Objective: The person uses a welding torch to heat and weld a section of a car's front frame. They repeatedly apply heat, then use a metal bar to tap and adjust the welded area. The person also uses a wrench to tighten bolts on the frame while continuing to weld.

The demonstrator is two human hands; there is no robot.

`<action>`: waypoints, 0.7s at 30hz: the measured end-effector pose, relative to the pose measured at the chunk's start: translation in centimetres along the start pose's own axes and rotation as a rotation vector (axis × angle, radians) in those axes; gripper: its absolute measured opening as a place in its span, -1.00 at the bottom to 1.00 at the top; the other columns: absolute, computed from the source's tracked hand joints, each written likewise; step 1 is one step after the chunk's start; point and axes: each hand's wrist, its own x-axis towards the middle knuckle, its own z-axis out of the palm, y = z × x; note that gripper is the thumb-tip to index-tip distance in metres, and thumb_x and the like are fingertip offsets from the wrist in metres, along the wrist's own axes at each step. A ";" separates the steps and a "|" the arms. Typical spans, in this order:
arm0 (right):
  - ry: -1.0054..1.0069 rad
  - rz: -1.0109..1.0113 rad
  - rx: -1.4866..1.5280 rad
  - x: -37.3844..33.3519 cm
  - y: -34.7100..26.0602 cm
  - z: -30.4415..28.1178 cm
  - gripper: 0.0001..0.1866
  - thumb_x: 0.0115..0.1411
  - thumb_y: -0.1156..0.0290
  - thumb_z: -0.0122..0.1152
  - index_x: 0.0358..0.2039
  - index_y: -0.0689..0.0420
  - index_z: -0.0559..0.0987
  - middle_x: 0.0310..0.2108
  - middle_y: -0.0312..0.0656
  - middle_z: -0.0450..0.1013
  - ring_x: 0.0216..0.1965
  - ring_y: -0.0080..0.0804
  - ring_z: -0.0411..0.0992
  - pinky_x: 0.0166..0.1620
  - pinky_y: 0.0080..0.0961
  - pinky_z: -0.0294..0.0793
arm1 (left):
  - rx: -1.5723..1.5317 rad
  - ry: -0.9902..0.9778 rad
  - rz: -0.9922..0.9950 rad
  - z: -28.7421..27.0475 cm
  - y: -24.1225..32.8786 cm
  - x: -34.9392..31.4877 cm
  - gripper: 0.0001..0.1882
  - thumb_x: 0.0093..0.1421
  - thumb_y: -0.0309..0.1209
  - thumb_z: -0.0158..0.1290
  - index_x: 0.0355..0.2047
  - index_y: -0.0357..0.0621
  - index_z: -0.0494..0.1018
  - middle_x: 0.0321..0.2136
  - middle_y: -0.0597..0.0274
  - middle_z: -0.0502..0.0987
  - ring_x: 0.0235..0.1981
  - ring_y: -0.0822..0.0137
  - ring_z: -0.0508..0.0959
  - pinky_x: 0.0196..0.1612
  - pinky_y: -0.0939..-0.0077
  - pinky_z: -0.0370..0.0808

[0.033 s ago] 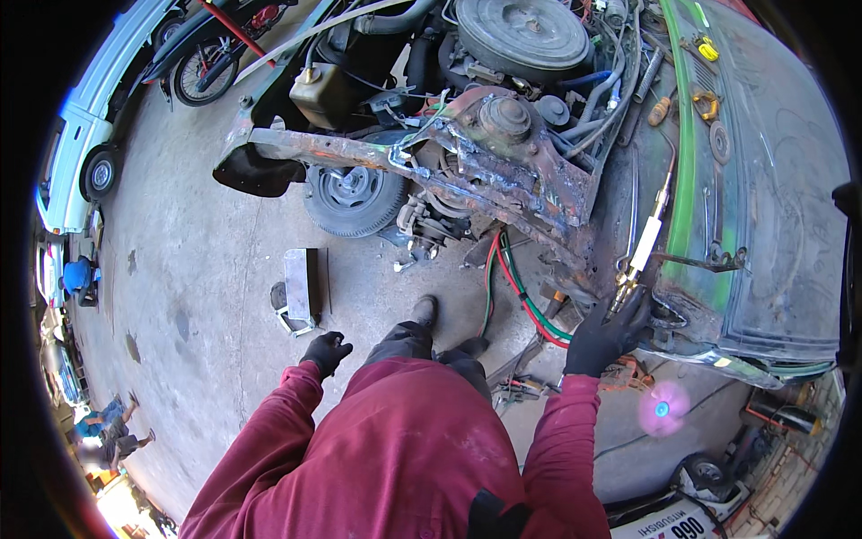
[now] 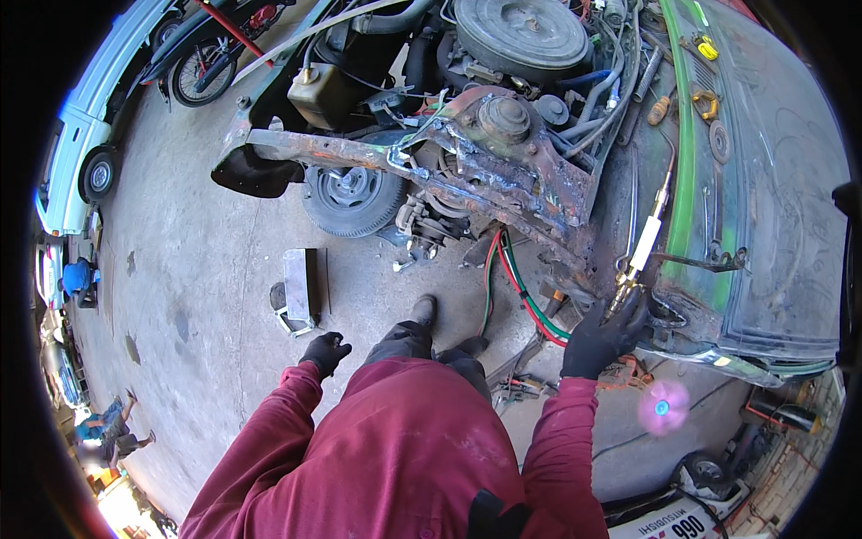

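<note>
Torch (image 2: 645, 242) beside green edge (image 2: 685, 175)

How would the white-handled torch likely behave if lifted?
Probably stiff: the torch has a straight handle and slim metal tube. Likely heavier toward the brass fittings by the right hand. The tube's bent end could snag.

Two black-gloved hands (image 2: 327, 354) (image 2: 603, 337), one white-handled torch (image 2: 645, 242), one wooden-handled tool (image 2: 660, 110), one flat grey disc (image 2: 719, 142), one round engine cover (image 2: 521, 34), one brownish reservoir (image 2: 318, 95), one spoked wheel (image 2: 205, 74), one metal channel (image 2: 302, 280), one thin rod (image 2: 329, 281) on the floor (image 2: 211, 296).
</note>
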 end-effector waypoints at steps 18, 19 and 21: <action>-0.144 -0.170 0.168 9.6 -4.0 1.3 -0.41 0.46 0.42 0.13 0.46 0.28 0.39 0.42 0.26 0.31 0.42 0.25 0.33 0.45 0.02 0.34 | -0.373 0.732 0.802 -11.7 15.3 -1.8 -0.65 0.58 -0.38 0.08 0.27 -0.23 0.56 0.12 0.12 0.70 0.13 0.31 0.66 0.19 0.38 0.56; -0.159 -0.193 0.122 9.8 -3.6 1.9 -0.41 0.45 0.42 0.14 0.45 0.28 0.39 0.42 0.27 0.31 0.42 0.27 0.33 0.45 0.02 0.35 | -0.319 0.812 0.862 -13.4 16.8 -2.8 -0.66 0.59 -0.42 0.04 0.29 -0.22 0.55 0.15 0.12 0.67 0.14 0.33 0.65 0.20 0.41 0.56; -0.193 -0.290 -0.022 10.1 -2.7 3.0 -0.40 0.44 0.41 0.16 0.45 0.29 0.40 0.42 0.30 0.31 0.42 0.30 0.33 0.44 0.03 0.36 | -0.271 1.054 1.128 -16.7 20.3 -4.1 -0.66 0.61 -0.50 -0.01 0.30 -0.30 0.51 0.24 0.09 0.61 0.12 0.32 0.62 0.19 0.39 0.57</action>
